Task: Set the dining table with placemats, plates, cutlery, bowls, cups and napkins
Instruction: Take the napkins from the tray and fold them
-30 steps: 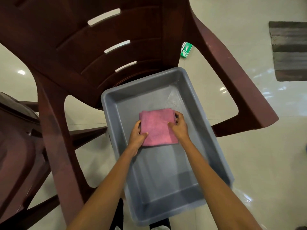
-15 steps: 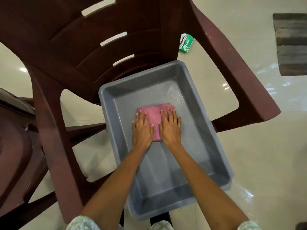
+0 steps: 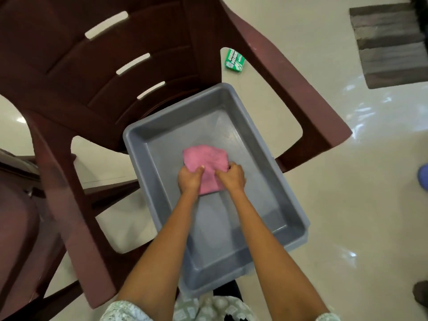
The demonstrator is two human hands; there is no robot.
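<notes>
A pink cloth napkin (image 3: 206, 159) lies bunched in the middle of a grey plastic tub (image 3: 273, 181) that rests on the seat of a dark red plastic chair (image 3: 97, 66). My left hand (image 3: 190, 180) grips the napkin's near left part, thumb on top. My right hand (image 3: 231, 178) is closed on its near right edge. Both hands are inside the tub. Apart from the napkin, the tub's visible floor is bare.
The chair's armrests (image 3: 289, 89) flank the tub on both sides. A small green box (image 3: 235, 60) lies on the glossy tiled floor behind the chair. A grey striped mat (image 3: 389, 45) is at the top right. Another dark red chair (image 3: 16, 205) stands at the left.
My hands lay flat on the folded napkin half a second ago; now both have closed on it and bunched it up. The view has shifted slightly.
</notes>
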